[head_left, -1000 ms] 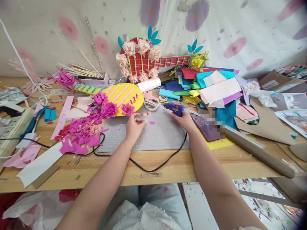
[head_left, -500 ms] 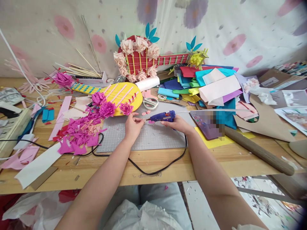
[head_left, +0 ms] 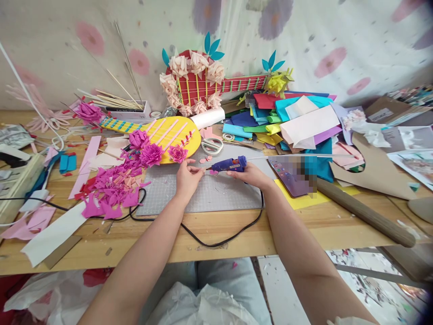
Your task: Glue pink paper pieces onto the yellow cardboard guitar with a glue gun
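Observation:
My right hand (head_left: 251,175) is wrapped round a blue hot glue gun (head_left: 228,164), with a long glue stick (head_left: 291,156) running out of its back. The gun's nozzle points left and meets the fingertips of my left hand (head_left: 188,177). Those fingers are pinched together; whatever is between them is too small or hidden to name. Both hands are over a grey cutting mat (head_left: 209,196). Just beyond the left hand lies a yellow paper guitar (head_left: 182,131) with magenta paper flowers (head_left: 151,155). Small pink paper pieces (head_left: 205,159) rest on the mat near the gun.
White-handled scissors (head_left: 212,145) lie behind the gun. Magenta paper scraps (head_left: 115,185) heap up on the left. A red guitar (head_left: 203,85) with pale flowers leans at the back. Coloured paper (head_left: 309,119), a phone (head_left: 287,174) and a wooden stick (head_left: 365,212) are rightward. A black cord (head_left: 216,245) loops in front.

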`<action>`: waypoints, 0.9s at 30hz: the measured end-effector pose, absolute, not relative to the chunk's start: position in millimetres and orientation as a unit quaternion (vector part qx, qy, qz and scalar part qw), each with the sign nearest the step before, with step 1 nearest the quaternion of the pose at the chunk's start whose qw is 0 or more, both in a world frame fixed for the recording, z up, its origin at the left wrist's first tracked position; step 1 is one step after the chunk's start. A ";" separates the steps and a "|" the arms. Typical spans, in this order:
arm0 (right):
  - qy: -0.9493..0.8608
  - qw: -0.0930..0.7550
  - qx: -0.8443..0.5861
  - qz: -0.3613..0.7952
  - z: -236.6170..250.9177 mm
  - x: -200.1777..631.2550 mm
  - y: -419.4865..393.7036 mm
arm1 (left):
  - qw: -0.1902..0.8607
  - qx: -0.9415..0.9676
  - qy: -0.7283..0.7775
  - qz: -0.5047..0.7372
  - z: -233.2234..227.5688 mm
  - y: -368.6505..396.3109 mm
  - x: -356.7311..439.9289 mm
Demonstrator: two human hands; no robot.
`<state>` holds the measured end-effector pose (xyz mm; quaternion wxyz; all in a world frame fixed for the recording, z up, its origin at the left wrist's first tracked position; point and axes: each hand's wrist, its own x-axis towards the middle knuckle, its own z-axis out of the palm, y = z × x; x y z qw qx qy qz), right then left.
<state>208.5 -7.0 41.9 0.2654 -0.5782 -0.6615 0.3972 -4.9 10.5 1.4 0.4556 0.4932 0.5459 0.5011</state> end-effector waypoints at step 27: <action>-0.550 0.370 -0.693 0.284 34.6 220.6 2.1 | 0.445 0.560 0.498 0.491 9.8 1.2 -3.5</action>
